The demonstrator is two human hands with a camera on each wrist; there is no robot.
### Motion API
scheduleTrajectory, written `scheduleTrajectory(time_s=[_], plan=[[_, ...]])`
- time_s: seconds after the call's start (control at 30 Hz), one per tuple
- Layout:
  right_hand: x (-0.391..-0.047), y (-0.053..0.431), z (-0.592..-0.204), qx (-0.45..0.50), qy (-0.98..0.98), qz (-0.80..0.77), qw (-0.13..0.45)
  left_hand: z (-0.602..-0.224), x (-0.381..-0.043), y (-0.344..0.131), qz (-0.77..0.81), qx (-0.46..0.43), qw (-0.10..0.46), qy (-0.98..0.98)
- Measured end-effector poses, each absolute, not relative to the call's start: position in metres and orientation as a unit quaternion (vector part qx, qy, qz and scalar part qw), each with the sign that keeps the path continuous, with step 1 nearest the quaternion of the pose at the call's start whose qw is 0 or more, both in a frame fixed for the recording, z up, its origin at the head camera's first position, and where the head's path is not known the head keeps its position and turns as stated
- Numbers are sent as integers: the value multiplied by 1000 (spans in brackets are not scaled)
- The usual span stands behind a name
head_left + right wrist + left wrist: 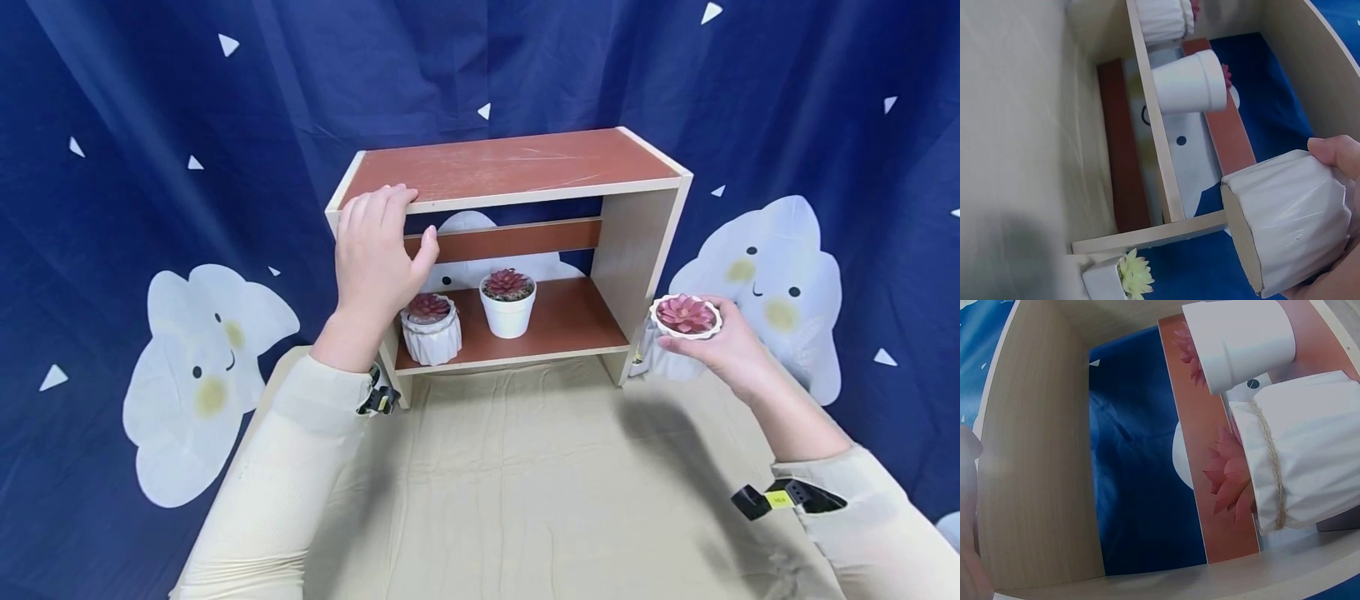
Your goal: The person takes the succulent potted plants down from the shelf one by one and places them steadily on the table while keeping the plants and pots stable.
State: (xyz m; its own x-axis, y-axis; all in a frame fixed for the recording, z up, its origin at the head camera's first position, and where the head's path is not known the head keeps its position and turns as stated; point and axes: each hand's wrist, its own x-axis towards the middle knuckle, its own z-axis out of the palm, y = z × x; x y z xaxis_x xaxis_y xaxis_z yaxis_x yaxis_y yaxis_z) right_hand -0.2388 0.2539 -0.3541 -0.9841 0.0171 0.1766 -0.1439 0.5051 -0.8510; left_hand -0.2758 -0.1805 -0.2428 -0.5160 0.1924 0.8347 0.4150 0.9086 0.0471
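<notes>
My left hand (377, 250) rests on the front left edge of the top of a small wooden shelf (510, 169), fingertips over the reddish-brown board and thumb held out to the side. My right hand (733, 352) grips a white ridged pot (1294, 219) with a red succulent (686, 314), up in the air to the right of the shelf. On the lower board, a white wrapped pot (433, 343) with a red succulent stands at the left. Beside it, nearer the middle, is a smooth white pot (508, 318), also with a red succulent. Twine (1270, 462) circles the wrapped pot.
A small white pot (1102, 281) with a pale green succulent (1136, 275) stands outside the shelf's right side panel (637, 250). The shelf stands on a beige cloth (510, 483). Behind hangs a dark blue curtain (420, 75) with white cloud figures and triangles.
</notes>
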Motion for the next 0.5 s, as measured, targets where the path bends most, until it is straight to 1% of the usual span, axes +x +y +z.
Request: scheduleTrajectory(time_s=[0.2,0.5], plan=[[-241,258,-355,30,-865,495,81,-242,-275,-180,-121,-176,457,-864],[-245,264,-356,25,-867,488,100,-242,-275,-181,-122,-173,453,-866]])
